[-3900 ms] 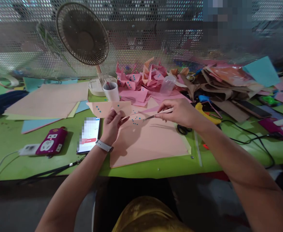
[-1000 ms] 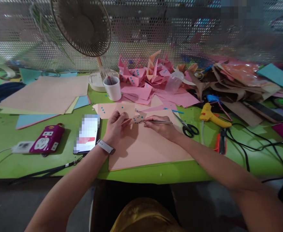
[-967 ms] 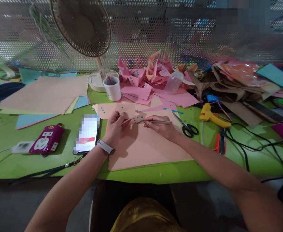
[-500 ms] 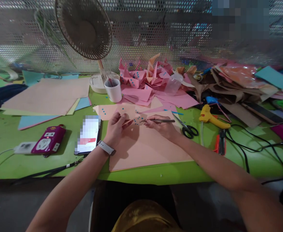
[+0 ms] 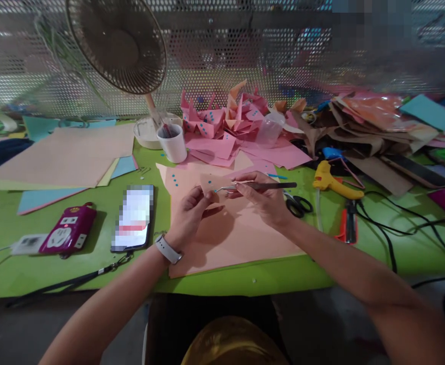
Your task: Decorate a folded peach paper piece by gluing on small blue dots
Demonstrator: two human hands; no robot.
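Note:
My left hand (image 5: pixel 190 213), with a pale watch strap at its wrist, pinches a folded peach paper piece (image 5: pixel 206 178) that bears small blue dots. My right hand (image 5: pixel 264 200) grips dark tweezers (image 5: pixel 281 185), pen-like. Their thin bent tip points left and meets the paper beside my left thumb, where a tiny blue dot shows. Beneath both hands lies a large peach sheet (image 5: pixel 226 243). More blue dots sit on the peach paper left of the piece. Black-handled scissors (image 5: pixel 299 205) lie just right of my right hand, partly covered by it.
A phone (image 5: pixel 133 218) and a purple power strip (image 5: pixel 68 228) lie to the left. Behind stand a white cup (image 5: pixel 172 144), a fan (image 5: pixel 119 48) and pink folded papers (image 5: pixel 211 121). A yellow glue gun (image 5: pixel 334 182) with black cables is at right.
The tweezers' tip has gone from the loose blue dots to the paper by my left thumb. My left hand has moved slightly right and down; the camera view has shifted a little.

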